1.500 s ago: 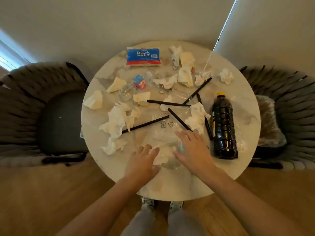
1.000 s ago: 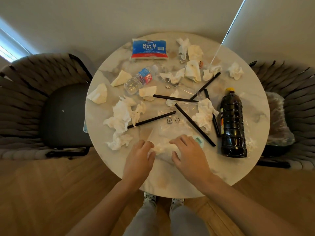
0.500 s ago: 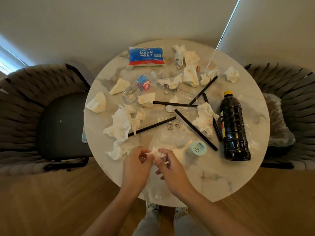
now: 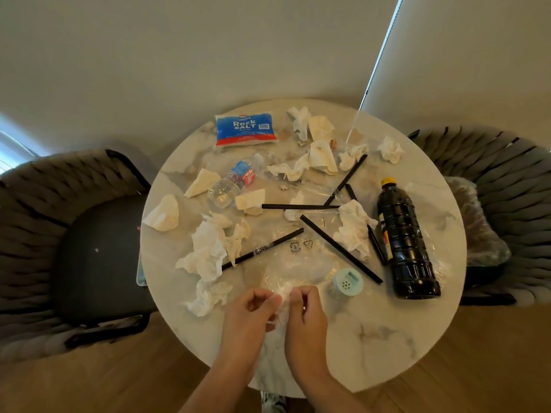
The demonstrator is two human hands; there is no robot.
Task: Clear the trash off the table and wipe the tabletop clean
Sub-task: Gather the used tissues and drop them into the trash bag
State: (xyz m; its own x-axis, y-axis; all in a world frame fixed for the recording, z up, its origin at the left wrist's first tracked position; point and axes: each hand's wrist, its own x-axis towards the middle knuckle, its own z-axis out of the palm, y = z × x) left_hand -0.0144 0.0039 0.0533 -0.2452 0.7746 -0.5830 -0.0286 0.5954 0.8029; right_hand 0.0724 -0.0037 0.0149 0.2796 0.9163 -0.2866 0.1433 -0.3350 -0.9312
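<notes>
Lifting off the desk [image 4: 387,338], both hands now meet at its near edge, where 1.5 seconds ago they lay flat on the clear plastic; the pale blue shaker lid [image 4: 346,283], covered by the right hand then, now sits bare just right of them. The left hand [image 4: 249,312] and right hand [image 4: 304,314] each have fingers curled narrow, pinching the same small crumpled white tissue [image 4: 280,311] between them, just above the clear plastic sheet [image 4: 298,266]. Beyond, the trash lies as before: crumpled tissues [image 4: 205,251] at the left, 5 black straws [image 4: 340,248] crossing the middle, an empty water bottle [image 4: 234,181] farther back, a dark bottle [image 4: 405,242] lying at the right, and a rock salt bag [image 4: 245,129] at the far edge.
</notes>
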